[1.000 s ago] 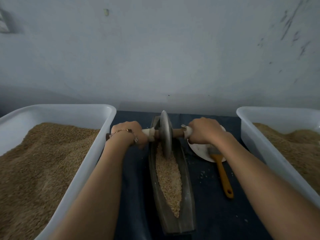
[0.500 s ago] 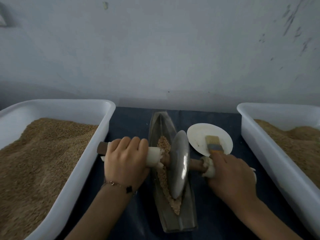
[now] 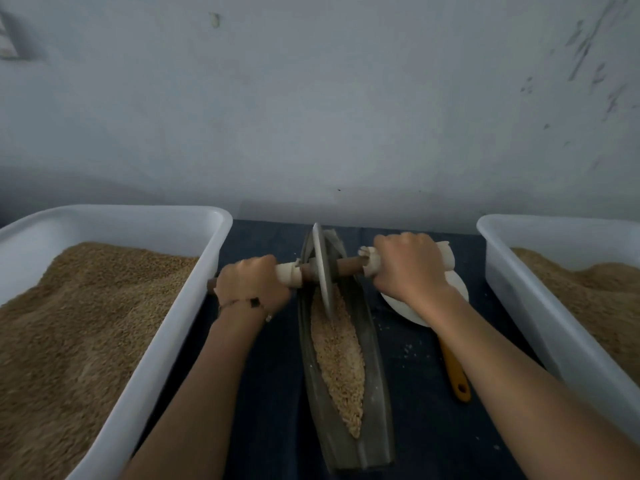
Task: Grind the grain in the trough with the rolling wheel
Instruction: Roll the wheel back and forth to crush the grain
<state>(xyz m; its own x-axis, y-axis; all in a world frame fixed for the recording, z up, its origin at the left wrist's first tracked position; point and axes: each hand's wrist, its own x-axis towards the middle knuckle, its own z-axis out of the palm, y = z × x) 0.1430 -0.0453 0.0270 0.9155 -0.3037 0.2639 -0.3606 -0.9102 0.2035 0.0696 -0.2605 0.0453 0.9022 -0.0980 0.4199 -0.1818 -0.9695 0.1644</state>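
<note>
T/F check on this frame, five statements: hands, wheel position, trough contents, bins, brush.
1. Both the left hand and the right hand grip the axle handle of the rolling wheel. True.
2. The wheel sits at the near end of the trough. False: it is at the far end, by the wall.
3. Grain lies in the trough on the near side of the wheel. True.
4. The left bin is empty. False: it holds a heap of brown grain.
5. The brush is held in the right hand. False: it lies on the dark cloth, partly hidden under the right forearm.
</note>
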